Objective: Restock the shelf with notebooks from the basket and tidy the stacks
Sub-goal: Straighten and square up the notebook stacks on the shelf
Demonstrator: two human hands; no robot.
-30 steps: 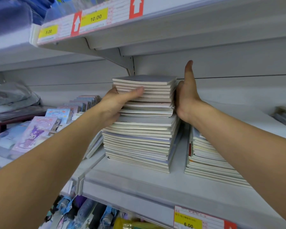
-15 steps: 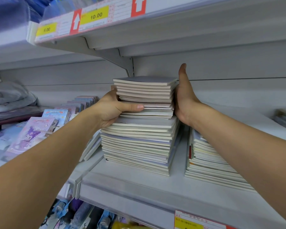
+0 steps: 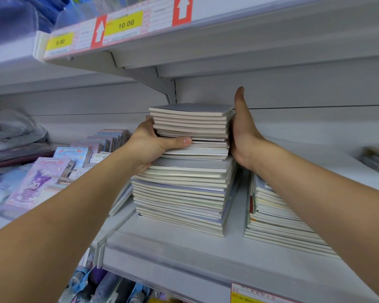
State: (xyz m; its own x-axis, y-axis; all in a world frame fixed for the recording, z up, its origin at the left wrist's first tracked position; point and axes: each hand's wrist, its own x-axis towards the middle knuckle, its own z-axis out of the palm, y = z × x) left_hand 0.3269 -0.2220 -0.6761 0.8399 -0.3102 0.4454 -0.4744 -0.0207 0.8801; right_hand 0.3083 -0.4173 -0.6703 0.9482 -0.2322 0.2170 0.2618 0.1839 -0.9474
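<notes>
A tall stack of notebooks (image 3: 184, 171) stands on the white shelf (image 3: 184, 248), and everything here is placed against that stack. Its upper part is a smaller bundle of notebooks sitting askew on the wider ones below. The left hand (image 3: 150, 147) grips this upper bundle from the stack's left side, thumb laid across the front edges and fingers hidden behind. The right hand (image 3: 242, 132) is flat and spread, palm pressed against the stack's right side, thumb pointing up past the top cover. So the hands squeeze the bundle between them. Just right of the stack, apart from it, lies a lower pile of notebooks (image 3: 276, 219) under the right forearm. Left of the stack, pastel character notebooks (image 3: 39, 180) lean in rows. Above the stack, a yellow price tag (image 3: 124, 24) reads 10.00
</notes>
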